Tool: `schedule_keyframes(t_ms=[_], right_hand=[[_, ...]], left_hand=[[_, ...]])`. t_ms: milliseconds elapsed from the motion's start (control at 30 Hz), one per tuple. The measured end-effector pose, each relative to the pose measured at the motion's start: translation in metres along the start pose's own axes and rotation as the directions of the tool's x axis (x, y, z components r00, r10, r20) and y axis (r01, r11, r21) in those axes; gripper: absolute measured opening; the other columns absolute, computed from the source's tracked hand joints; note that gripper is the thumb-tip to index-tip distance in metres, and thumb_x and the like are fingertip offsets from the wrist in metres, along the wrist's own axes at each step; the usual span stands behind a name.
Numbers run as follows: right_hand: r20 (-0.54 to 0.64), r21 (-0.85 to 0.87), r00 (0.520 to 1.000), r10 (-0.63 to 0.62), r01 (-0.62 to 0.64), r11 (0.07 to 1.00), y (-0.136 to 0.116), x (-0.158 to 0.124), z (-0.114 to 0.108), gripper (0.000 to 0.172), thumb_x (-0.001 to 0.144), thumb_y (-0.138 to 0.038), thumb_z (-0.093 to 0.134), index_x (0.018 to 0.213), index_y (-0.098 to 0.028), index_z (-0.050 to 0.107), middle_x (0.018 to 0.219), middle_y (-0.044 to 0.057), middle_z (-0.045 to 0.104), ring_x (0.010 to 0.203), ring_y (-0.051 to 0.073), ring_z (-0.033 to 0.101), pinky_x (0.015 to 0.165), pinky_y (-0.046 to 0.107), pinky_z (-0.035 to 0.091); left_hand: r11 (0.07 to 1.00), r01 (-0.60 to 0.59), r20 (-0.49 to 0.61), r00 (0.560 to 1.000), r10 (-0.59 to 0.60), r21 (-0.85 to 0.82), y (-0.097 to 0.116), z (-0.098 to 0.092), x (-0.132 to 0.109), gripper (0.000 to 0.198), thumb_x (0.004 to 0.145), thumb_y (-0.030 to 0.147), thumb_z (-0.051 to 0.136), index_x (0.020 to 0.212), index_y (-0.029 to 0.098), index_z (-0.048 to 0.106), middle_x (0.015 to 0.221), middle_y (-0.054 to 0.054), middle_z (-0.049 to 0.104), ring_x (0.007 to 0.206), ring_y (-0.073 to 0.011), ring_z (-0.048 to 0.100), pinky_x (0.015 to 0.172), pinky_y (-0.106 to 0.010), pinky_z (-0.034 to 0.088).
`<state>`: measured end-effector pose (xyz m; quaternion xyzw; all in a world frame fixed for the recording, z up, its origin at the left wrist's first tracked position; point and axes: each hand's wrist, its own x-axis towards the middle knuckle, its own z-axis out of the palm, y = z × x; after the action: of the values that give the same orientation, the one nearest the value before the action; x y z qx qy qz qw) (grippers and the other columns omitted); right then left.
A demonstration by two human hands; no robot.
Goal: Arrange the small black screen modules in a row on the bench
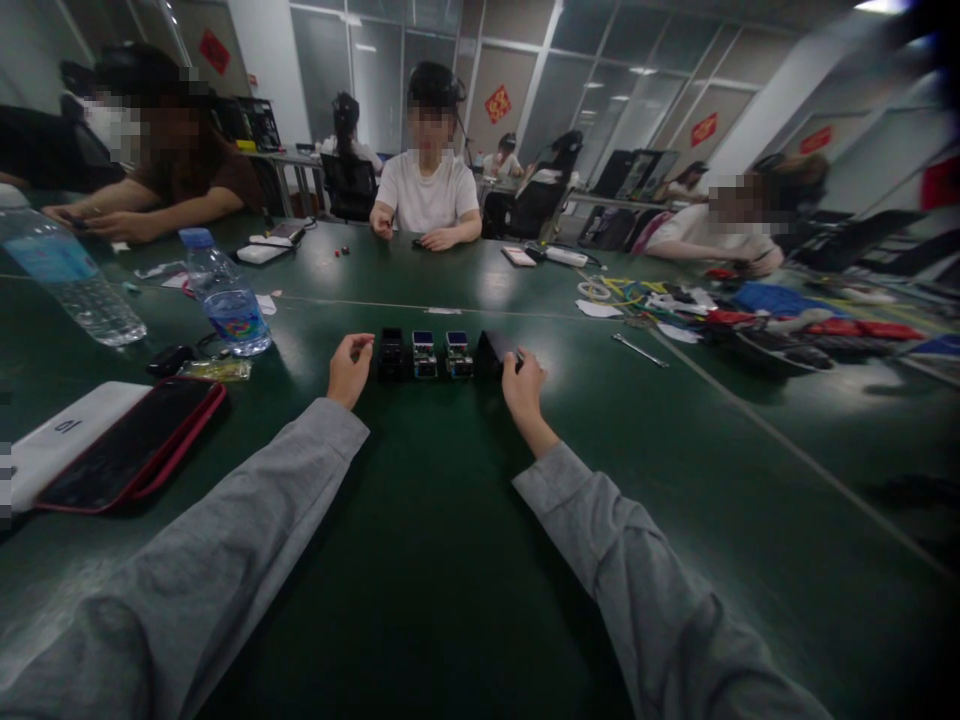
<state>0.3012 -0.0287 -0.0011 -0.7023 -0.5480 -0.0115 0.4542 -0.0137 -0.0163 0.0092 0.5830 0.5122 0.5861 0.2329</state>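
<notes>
Two small circuit boards (pixel 424 356) on the desk (pixel 450 500), between a left black case (pixel 391 355) and a right black case (pixel 490 352), the latter seemingly pinched by the right hand (pixel 526 382). Just left of the row, the left hand (pixel 349 371), empty, loosely curled. Possible toppling of boards from a careless inward push.

The dark casing (pixel 491 353) and 2 bottles (pixel 227 297) look plastic, the tabletop (pixel 427 540) smooth and glossy.
</notes>
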Motion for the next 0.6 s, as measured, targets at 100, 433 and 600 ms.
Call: schedule_keyframes(t_ms=[100, 433, 600], right_hand=[[0.002, -0.011, 0.997, -0.078, 0.078, 0.997, -0.004, -0.003, -0.002, 0.057, 0.087, -0.049, 0.054, 0.126, -0.008, 0.053, 0.121, 0.021, 0.057, 0.115, 0.033, 0.048, 0.100, 0.051, 0.036], [0.061, 0.134, 0.998, 0.024, -0.032, 0.990, -0.007, 0.001, -0.009, 0.050, 0.096, -0.045, 0.030, 0.105, -0.011, 0.065, 0.104, 0.017, 0.066, 0.099, 0.029, 0.059, 0.092, 0.043, 0.043], [0.055, 0.039, 0.998, -0.008, 0.006, 0.999, -0.011, -0.002, -0.010, 0.054, 0.096, -0.049, 0.029, 0.105, -0.009, 0.064, 0.105, 0.020, 0.064, 0.106, 0.032, 0.054, 0.099, 0.051, 0.035]], left_hand=[[1.000, -0.027, -0.046, 0.999, 0.028, 0.009, 0.002, 0.000, 0.000, 0.022, 0.089, 0.030, 0.054, 0.107, 0.020, 0.060, 0.104, -0.007, 0.066, 0.093, -0.0181, 0.063, 0.087, -0.036, 0.050], [0.998, -0.003, -0.098, 0.995, -0.002, -0.058, -0.009, 0.001, 0.005, 0.023, 0.087, 0.028, 0.056, 0.108, 0.019, 0.059, 0.098, -0.006, 0.065, 0.086, -0.0163, 0.062, 0.083, -0.033, 0.050], [0.995, -0.023, -0.114, 0.993, 0.012, -0.098, -0.008, 0.002, 0.004, 0.021, 0.086, 0.026, 0.058, 0.105, 0.018, 0.061, 0.095, -0.005, 0.065, 0.085, -0.0160, 0.062, 0.082, -0.032, 0.050]])
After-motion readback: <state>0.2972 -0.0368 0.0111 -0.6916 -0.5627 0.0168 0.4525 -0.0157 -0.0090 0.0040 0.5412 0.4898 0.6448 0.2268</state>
